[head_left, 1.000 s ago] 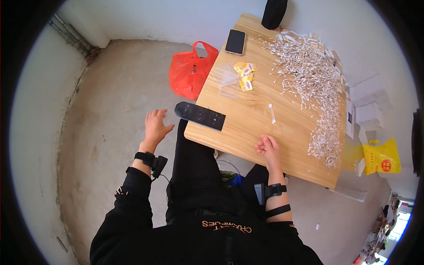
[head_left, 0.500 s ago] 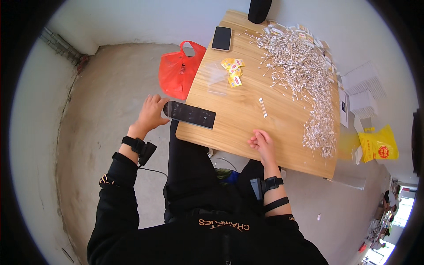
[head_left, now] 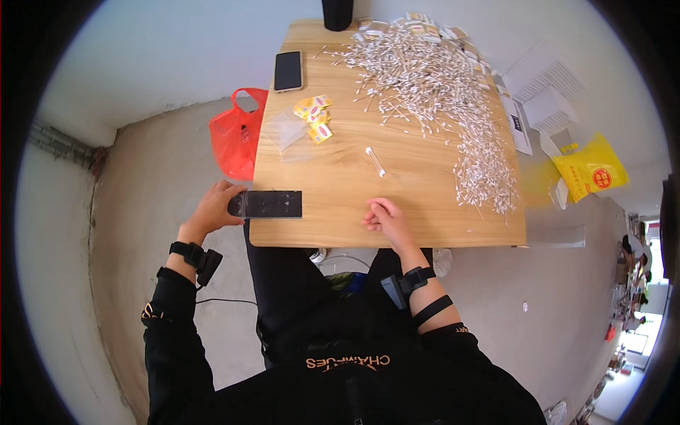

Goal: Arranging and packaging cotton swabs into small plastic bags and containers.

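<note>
My left hand (head_left: 214, 209) grips the left end of a flat, dark rectangular object (head_left: 273, 203) with pale marks on its glossy top. Most of that object is over the table's near left corner. Above the table's near edge is my right hand (head_left: 386, 219), its fingers curled together; whatever they may hold is hidden. A few cotton swabs (head_left: 375, 162) lie side by side just beyond it. Farther right, loose cotton swabs (head_left: 425, 78) spread in a big heap along the wooden table (head_left: 340, 205).
Yellow-and-white packets (head_left: 316, 117) and a clear plastic bag (head_left: 289, 134) lie left of centre, with a phone (head_left: 288, 71) beyond. A black container (head_left: 338, 14) stands at the far edge. Red (head_left: 234, 138) and yellow (head_left: 593, 168) bags flank the table. Small packs (head_left: 425, 30) border the heap.
The view has turned, so the table sits straighter and farther left. The dark object in my left hand now lines up with the table's near edge. My right hand remains curled.
</note>
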{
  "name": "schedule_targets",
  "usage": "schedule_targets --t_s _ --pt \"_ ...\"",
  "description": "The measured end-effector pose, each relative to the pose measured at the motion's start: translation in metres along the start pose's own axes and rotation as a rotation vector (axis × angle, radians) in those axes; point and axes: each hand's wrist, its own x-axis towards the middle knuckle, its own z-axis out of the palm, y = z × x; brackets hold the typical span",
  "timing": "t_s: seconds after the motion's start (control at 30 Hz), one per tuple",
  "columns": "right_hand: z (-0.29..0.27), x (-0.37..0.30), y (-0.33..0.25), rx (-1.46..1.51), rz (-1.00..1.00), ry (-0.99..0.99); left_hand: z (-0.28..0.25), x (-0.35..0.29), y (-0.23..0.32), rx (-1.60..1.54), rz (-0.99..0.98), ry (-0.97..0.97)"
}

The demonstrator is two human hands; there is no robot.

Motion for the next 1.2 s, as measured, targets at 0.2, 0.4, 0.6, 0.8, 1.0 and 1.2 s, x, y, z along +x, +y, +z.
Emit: schedule_targets --t_s 0.2,0.4,0.6,0.8,1.0,1.2 --pt "-0.001 0.000 0.004 0.014 -0.025 0.010 0.001 0.011 0.028 0.085 0.084 0.048" --pt "0.004 0.002 -0.003 -0.105 -0.036 0.020 0.024 0.015 0.038 0.046 0.091 0.041" --pt "0.000 0.039 -0.026 -0.749 -0.617 0.632 0.055 0.024 0.085 0.151 0.157 0.337" --pt "-0.011 0.078 -0.024 -0.877 -0.616 0.460 0.111 0.092 0.167 0.024 0.286 0.407" --pt "-0.037 0.098 -0.023 -0.258 -0.472 0.181 0.150 0.137 0.189 0.148 0.263 0.328" --pt "-0.053 0.166 -0.081 -0.809 -0.647 0.885 0.158 0.117 0.209 0.221 0.138 0.230"
